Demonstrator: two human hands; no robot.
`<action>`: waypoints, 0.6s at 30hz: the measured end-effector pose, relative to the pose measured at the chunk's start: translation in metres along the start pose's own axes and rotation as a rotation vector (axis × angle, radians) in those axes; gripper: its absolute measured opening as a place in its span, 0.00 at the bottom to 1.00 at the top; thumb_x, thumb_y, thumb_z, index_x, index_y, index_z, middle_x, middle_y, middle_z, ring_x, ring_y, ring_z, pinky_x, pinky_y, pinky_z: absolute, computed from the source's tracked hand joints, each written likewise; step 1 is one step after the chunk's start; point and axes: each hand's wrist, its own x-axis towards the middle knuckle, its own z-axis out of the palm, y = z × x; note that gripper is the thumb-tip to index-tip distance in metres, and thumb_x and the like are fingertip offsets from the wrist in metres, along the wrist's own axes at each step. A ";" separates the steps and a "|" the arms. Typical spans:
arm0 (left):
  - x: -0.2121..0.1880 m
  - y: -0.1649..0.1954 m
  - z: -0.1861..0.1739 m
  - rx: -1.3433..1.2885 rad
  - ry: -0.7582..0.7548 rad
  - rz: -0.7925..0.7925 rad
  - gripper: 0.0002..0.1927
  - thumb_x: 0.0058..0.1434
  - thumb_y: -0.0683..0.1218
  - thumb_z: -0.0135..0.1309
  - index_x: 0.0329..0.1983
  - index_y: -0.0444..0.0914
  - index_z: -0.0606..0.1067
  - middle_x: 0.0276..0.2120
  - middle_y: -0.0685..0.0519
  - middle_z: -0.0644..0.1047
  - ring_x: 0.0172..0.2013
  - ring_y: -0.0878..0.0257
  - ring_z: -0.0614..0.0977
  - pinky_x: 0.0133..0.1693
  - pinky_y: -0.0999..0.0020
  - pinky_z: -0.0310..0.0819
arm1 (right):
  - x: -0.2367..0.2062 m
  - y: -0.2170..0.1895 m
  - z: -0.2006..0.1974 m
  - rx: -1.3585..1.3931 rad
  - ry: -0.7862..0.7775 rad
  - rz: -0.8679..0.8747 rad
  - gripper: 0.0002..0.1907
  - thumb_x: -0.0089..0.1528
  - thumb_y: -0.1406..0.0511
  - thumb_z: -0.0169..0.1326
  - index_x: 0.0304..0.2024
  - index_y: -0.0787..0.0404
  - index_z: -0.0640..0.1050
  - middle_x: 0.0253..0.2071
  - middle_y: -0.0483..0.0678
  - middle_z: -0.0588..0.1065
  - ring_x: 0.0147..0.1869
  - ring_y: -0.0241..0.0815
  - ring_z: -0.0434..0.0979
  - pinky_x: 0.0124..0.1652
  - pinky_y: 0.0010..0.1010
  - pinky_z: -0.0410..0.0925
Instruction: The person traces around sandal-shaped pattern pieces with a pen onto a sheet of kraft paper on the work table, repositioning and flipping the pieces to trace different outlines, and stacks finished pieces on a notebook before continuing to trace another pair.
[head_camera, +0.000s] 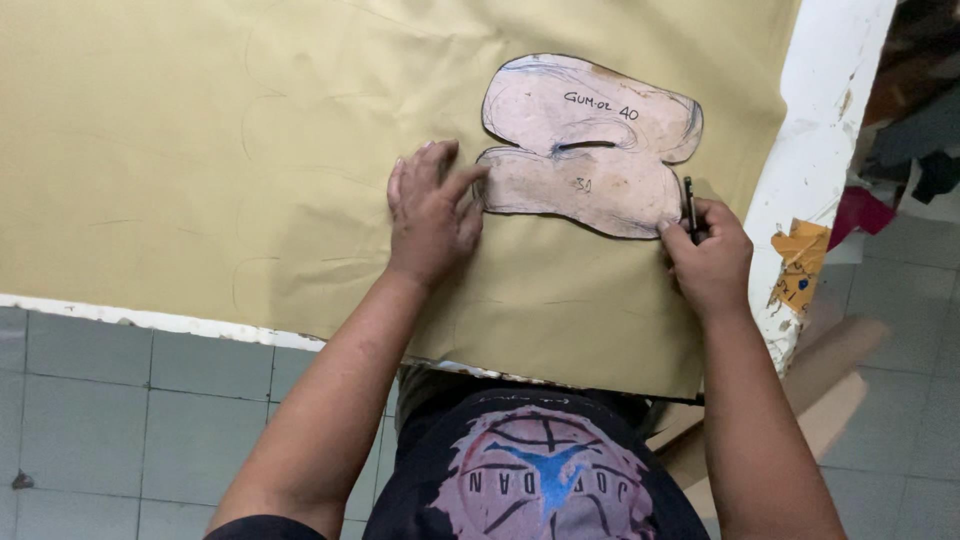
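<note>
Cardboard template (590, 150) under left hand (432, 215); right hand (708, 262) grips pen (690, 205).

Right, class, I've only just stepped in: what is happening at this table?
A person leans over a white table covered by a tan sheet of material. The left hand presses flat on the edge of a curved, pinkish cardboard template lying on the sheet. The right hand holds a dark pen upright against the template's right edge. Faint traced outlines show elsewhere on the sheet.
</note>
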 end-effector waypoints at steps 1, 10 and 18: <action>0.000 0.004 0.004 0.012 -0.064 0.053 0.18 0.58 0.44 0.57 0.53 0.44 0.78 0.60 0.46 0.72 0.65 0.48 0.68 0.66 0.45 0.51 | 0.001 0.001 -0.001 -0.044 -0.004 0.024 0.13 0.64 0.65 0.61 0.49 0.65 0.78 0.28 0.46 0.75 0.26 0.34 0.71 0.27 0.28 0.65; -0.004 0.099 0.060 0.204 -0.370 0.216 0.37 0.50 0.60 0.57 0.63 0.43 0.72 0.66 0.28 0.62 0.60 0.27 0.65 0.56 0.29 0.58 | 0.012 -0.039 0.006 -0.434 0.125 -0.632 0.07 0.68 0.66 0.61 0.45 0.64 0.82 0.49 0.53 0.72 0.54 0.46 0.76 0.50 0.36 0.72; -0.004 0.100 0.056 0.304 -0.538 0.159 0.44 0.57 0.65 0.53 0.68 0.32 0.63 0.68 0.35 0.60 0.68 0.35 0.59 0.65 0.31 0.45 | 0.014 -0.141 0.093 -0.260 -0.501 -0.854 0.09 0.69 0.63 0.56 0.46 0.62 0.79 0.41 0.53 0.80 0.44 0.52 0.81 0.43 0.38 0.72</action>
